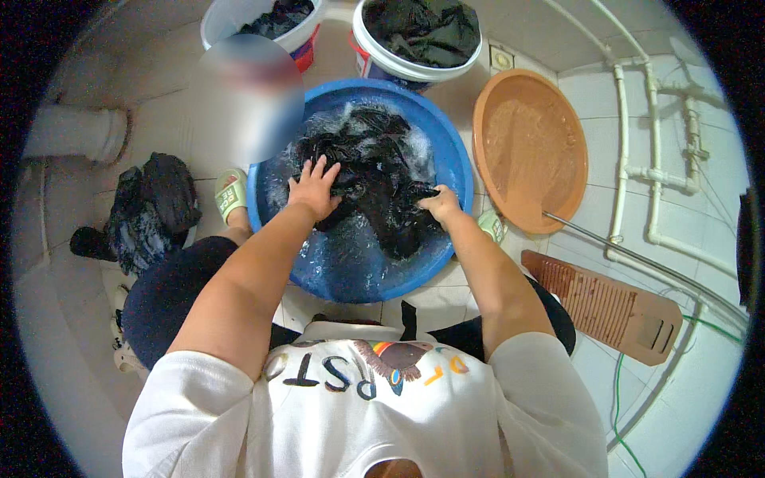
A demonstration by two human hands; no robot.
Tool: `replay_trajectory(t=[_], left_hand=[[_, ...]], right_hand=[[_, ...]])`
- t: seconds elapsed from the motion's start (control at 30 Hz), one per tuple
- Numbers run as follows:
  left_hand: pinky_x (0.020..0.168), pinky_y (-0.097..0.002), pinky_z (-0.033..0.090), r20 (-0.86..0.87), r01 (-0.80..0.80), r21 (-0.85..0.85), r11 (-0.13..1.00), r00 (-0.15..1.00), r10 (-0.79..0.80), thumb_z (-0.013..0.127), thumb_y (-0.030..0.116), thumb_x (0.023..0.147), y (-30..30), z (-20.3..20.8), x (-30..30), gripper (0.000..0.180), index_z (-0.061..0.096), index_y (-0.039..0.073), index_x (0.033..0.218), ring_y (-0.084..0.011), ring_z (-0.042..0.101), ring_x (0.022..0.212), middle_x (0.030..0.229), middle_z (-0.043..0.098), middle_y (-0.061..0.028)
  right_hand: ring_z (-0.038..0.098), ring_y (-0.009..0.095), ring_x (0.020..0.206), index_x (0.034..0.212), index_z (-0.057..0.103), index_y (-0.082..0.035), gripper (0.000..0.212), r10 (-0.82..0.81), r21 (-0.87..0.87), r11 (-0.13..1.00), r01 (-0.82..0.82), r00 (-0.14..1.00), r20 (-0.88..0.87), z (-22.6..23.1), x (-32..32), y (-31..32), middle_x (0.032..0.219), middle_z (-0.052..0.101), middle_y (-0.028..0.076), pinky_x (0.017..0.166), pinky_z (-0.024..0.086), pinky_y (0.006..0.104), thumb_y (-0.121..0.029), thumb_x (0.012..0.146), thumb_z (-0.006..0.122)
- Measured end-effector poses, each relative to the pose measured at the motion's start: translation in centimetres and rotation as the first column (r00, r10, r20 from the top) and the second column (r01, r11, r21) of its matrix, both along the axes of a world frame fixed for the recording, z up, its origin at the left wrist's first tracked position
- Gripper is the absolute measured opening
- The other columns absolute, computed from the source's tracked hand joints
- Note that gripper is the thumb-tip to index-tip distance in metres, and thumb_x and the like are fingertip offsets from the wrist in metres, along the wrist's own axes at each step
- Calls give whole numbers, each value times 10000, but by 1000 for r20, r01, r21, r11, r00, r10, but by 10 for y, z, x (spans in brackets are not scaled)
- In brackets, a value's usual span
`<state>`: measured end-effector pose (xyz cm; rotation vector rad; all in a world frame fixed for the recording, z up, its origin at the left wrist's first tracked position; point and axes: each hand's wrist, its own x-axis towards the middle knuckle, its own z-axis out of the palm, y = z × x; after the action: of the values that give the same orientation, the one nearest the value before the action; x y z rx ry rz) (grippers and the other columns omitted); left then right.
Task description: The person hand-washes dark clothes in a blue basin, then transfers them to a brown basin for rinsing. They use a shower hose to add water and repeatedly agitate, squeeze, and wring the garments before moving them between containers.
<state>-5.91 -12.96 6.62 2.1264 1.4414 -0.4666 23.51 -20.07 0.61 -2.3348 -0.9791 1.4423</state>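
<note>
A wet black garment (374,167) lies bunched in soapy water inside a large blue basin (460,171) between my knees. My left hand (316,191) rests on the garment's left part, fingers spread apart and pressing on the cloth. At the right side of the basin, my right hand (443,204) pinches an edge of the same garment between thumb and fingers. White suds float around the cloth, and part of it is under the water.
Behind the basin stand two white buckets, one at left (317,17) and one at right (476,60), both holding dark clothes. An orange basin (530,143) leans at right, near a washboard (602,307), a metal pole (594,233) and white pipes (622,143). Dark clothes (151,211) lie left.
</note>
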Motion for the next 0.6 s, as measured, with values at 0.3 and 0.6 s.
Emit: replay_trajectory(t=[0.3,0.6], left_hand=[[998,-551,231,-42,-62,-171,983,998,56,716,404,657,-22,54,-57,830,284,229,1344,-352,191,1299,1425,210,-86],[1033,-467,239,295,-139,-27,990,945,141,799,318,571,-18,106,-35,1082,113,125,1386,-369,168,1299,1441,125,-119]], right_hand=[[575,259,811,1137,447,78,609,-96,385,911,146,985,-146,274,-54,48,940,574,183,714,477,364,-118,597,648],[573,165,604,734,573,2,210,183,721,621,-306,952,247,570,-94,92,670,582,70,589,483,288,-202,692,598]])
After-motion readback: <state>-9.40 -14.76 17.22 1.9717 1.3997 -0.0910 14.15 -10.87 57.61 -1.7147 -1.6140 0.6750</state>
